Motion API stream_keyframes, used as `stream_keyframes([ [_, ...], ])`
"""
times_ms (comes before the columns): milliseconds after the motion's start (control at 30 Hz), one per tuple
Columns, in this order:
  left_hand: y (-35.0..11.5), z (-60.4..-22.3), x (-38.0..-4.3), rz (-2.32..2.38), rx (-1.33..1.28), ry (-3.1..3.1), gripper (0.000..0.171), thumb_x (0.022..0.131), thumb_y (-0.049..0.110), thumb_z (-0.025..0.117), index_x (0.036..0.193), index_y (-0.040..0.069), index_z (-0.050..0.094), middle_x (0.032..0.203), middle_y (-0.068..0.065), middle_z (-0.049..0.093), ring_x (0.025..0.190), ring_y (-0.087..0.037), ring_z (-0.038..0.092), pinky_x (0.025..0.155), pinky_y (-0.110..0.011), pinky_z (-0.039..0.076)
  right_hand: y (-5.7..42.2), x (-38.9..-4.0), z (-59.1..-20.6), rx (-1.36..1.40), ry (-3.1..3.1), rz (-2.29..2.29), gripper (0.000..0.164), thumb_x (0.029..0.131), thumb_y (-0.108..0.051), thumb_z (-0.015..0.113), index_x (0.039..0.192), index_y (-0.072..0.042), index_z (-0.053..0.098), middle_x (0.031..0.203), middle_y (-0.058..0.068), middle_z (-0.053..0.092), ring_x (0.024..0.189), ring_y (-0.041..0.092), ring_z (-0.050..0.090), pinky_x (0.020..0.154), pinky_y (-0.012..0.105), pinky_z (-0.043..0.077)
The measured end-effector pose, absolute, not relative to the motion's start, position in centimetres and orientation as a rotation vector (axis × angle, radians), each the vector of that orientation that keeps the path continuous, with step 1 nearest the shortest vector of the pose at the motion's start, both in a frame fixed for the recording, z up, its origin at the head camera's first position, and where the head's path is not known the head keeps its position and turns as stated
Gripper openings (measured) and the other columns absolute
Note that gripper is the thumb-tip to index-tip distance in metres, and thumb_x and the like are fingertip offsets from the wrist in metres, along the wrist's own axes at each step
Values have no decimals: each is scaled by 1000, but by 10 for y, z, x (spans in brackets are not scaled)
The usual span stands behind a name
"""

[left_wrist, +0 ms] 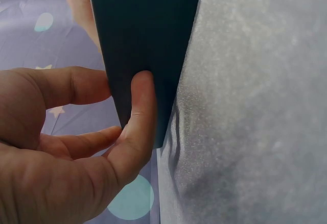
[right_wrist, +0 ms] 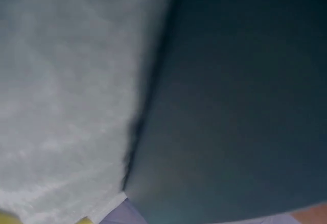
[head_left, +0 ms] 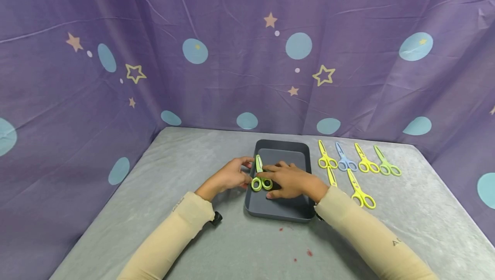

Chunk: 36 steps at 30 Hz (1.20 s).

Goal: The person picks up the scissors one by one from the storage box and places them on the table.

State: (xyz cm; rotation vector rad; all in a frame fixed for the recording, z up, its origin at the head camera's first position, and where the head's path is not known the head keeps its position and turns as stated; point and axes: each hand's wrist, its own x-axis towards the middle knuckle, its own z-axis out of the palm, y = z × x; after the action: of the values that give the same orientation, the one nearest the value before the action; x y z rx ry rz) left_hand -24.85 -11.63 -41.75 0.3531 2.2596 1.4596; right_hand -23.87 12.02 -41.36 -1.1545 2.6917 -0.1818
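Note:
A dark grey tray (head_left: 284, 210) lies on the cloth-covered table, holding green scissors (head_left: 258, 162) along its left side, blade pointing away. My left hand (head_left: 232, 173) is at the tray's left wall. In the left wrist view, the thumb of that hand (left_wrist: 66, 173) presses the outer wall (left_wrist: 148, 30) while other fingers reach its rim. My right hand (head_left: 290, 181) reaches over the tray's right side, its extended fingers touching the scissors near the handles and its thumb apart from them. The tray's outer wall (right_wrist: 230, 106) fills much of the right wrist view.
Right of the tray, a back row holds yellow scissors (head_left: 328, 160), blue scissors (head_left: 346, 162), more yellow scissors (head_left: 366, 162) and light green scissors (head_left: 386, 165). Closer in lie other yellow scissors (head_left: 361, 194) and a pair (head_left: 331, 177) partly hidden by my right arm. A purple curtain (head_left: 239, 86) hangs behind.

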Motion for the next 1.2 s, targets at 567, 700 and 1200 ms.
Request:
stream_keyframes([
  [567,-117,-419,-249,1459,368,2254,73,91,-7,65,157,3,38,143,-20,47,86,-28,68,73,-37,63,122,-242,-412,-1221,2733,-288,49,97,-41,71,141,-23,63,151,10,53,123,41,54,97,70,46],
  [700,-117,-418,-248,1459,364,2255,73,91,-7,65,157,3,38,143,-20,46,85,-27,68,72,-37,63,129,-243,-413,-1240,2757,-251,50,96,-40,72,142,-22,63,151,9,53,125,42,54,97,69,47],
  [1200,-117,-416,-247,1450,358,2261,72,91,-6,65,157,3,38,143,-20,47,84,-25,68,73,-38,63,126,-241,-412,-1292,2706,-177,53,99,-43,66,149,-30,55,154,14,46,122,37,52,97,63,47],
])
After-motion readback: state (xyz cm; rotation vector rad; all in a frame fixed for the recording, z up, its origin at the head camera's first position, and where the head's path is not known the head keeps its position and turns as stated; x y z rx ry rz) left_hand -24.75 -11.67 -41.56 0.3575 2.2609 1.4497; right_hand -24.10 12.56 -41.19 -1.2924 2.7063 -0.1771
